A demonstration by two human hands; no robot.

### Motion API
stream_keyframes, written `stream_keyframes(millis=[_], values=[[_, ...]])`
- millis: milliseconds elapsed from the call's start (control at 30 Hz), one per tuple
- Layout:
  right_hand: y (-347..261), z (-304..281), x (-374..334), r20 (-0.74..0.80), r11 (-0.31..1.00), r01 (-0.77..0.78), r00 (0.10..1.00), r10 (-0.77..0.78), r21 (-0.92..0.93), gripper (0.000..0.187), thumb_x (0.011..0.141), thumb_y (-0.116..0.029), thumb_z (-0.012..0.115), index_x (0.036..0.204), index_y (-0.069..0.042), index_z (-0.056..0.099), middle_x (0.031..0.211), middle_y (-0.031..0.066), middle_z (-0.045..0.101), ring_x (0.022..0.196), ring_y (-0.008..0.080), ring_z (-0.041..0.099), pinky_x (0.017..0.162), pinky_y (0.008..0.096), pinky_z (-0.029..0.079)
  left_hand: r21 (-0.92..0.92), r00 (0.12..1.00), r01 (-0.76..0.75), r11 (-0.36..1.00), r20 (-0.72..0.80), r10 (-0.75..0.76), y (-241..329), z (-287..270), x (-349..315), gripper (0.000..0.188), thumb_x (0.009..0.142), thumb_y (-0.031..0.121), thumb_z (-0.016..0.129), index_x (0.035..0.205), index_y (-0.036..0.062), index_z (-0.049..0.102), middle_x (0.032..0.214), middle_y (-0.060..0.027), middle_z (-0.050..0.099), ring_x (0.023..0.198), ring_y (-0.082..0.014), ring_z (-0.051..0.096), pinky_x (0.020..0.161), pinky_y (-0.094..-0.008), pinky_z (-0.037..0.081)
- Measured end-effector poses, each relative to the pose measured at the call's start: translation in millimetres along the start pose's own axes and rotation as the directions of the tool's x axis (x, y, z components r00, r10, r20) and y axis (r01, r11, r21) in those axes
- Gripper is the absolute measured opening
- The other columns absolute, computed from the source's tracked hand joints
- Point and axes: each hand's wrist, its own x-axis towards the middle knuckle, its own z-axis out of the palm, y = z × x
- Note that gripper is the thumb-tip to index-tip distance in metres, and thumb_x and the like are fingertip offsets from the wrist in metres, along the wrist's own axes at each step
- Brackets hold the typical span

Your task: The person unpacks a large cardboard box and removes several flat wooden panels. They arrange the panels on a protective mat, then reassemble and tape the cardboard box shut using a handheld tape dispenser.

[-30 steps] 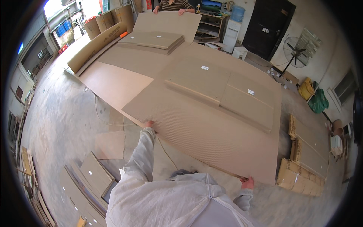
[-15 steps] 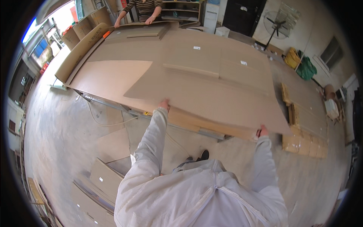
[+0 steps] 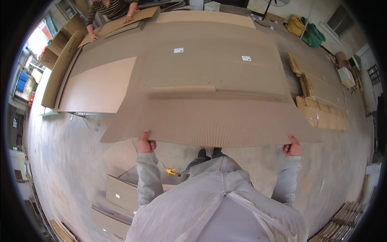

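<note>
The left hand was closed on the near edge of a brown corrugated cardboard sheet, and the right hand was closed on the same edge farther along, the two grips well apart. The sheet stretched between them, its ridges showing just beyond the fingers, and its near corners reached outward past both hands. Farther from the grip, two flat cardboard panels lay side by side on the sheet, the left panel and the right panel each bearing a white label; blur there made it hard to tell whether either was a stack. Beyond the left hand was a paler tan board, and past that a co-worker in a striped top had both hands on another cardboard sheet. A yellow air gun hung below and right of the left grip. Beyond the right hand stood a wrapped cardboard bundle.
</note>
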Motion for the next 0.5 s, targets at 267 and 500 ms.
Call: stream_keyframes(millis=[267, 500], values=[[-122, 53, 4, 0.116, 0.996, -0.056, 0.992, 0.048, 0.064, 0.030, 0.088, -0.040, 0.063, 0.081, -0.015, 0.047, 0.056, 0.0024, 0.046, 0.047, 0.0177, 0.044, 0.044, 0.0316, 0.034, -0.140, 0.991, -0.128, 0.982, 0.010, 0.131, 114, 78, 10, 0.025, 0.091, 0.027, 0.059, 0.075, 0.0107, 0.050, 0.057, -0.0053, 0.051, 0.046, -0.0204, 0.047, 0.041, -0.0326, 0.033], [-224, 178, 117, 0.245, 0.989, 0.009, 0.969, 0.028, -0.150, 0.027, 0.091, -0.040, 0.056, 0.077, -0.017, 0.053, 0.069, 0.0024, 0.061, 0.060, 0.0192, 0.058, 0.052, 0.0338, 0.040, -0.117, 0.993, -0.006, 0.993, 0.112, 0.020, 192, 175, 135, 0.031, 0.091, 0.036, 0.059, 0.071, 0.0156, 0.048, 0.066, -0.0036, 0.058, 0.053, -0.0198, 0.052, 0.047, -0.0332, 0.039]])
